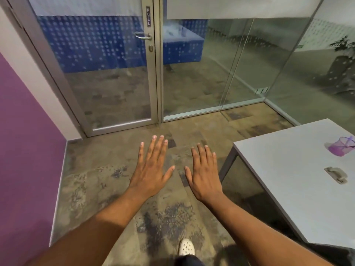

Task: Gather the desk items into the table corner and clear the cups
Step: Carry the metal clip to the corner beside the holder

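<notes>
My left hand and my right hand are stretched out side by side over the floor, palms down, fingers straight, holding nothing. To their right stands a grey table. On it, near the right edge of the view, sits a purple mesh pen cup with pens in it. A small grey stapler-like item lies on the tabletop nearer to me. Both hands are well left of the table and touch none of these things.
A glass door with a metal handle and glass partition walls stand ahead. A purple wall runs along the left. Patterned carpet covers the floor. My white shoe shows at the bottom.
</notes>
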Demonstrator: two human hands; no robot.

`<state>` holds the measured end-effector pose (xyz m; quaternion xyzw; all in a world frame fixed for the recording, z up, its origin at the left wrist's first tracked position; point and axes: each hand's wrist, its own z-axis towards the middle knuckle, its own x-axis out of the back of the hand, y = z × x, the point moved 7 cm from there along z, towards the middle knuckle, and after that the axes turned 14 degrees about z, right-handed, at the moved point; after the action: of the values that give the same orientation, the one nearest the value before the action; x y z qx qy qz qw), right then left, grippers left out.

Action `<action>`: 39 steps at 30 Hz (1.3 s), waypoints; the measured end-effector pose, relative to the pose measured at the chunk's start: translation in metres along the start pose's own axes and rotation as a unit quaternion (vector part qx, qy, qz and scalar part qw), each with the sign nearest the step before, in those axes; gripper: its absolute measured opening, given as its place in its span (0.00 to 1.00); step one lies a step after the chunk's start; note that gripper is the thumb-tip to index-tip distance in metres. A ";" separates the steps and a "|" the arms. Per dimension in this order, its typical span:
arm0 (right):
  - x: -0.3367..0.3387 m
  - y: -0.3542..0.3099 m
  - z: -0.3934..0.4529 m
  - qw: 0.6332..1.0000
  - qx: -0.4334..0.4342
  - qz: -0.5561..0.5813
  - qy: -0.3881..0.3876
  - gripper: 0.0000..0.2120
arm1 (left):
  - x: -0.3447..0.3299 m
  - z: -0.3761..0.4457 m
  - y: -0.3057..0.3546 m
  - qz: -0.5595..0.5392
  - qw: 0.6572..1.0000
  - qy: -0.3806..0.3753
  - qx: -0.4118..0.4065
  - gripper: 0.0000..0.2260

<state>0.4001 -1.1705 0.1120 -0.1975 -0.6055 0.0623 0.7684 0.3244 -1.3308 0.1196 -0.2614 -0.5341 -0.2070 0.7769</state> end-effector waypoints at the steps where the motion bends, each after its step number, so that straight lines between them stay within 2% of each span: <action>1: -0.006 0.007 0.009 1.000 -0.009 0.000 -0.001 0.32 | -0.008 0.011 0.002 -0.001 1.000 -0.003 -0.009 0.39; 9: -0.041 0.082 0.122 0.998 -0.062 0.019 -0.007 0.32 | -0.088 0.130 0.005 -0.010 0.997 -0.047 -0.059 0.38; 14: -0.040 0.134 0.199 0.996 -0.087 0.030 -0.012 0.32 | -0.117 0.211 0.013 0.005 0.993 -0.054 -0.107 0.38; 18: -0.031 0.171 0.254 0.994 -0.103 0.023 -0.013 0.31 | -0.135 0.278 0.019 0.006 0.992 -0.068 -0.106 0.38; 29: -0.048 0.267 0.383 0.985 -0.171 0.012 -0.010 0.33 | -0.221 0.466 0.048 -0.048 0.981 -0.044 -0.180 0.37; 35: -0.044 0.316 0.464 0.968 -0.250 -0.011 -0.002 0.33 | -0.264 0.590 0.063 -0.066 0.961 -0.055 -0.262 0.38; 39: -0.028 0.349 0.501 0.953 -0.300 -0.023 0.032 0.32 | -0.268 0.664 0.092 -0.086 0.938 -0.014 -0.334 0.37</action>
<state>-0.0355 -0.7468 0.0488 -0.4066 -0.5759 -0.1461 0.6940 -0.1918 -0.8314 0.0454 -0.4620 -0.4657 -0.4359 0.6162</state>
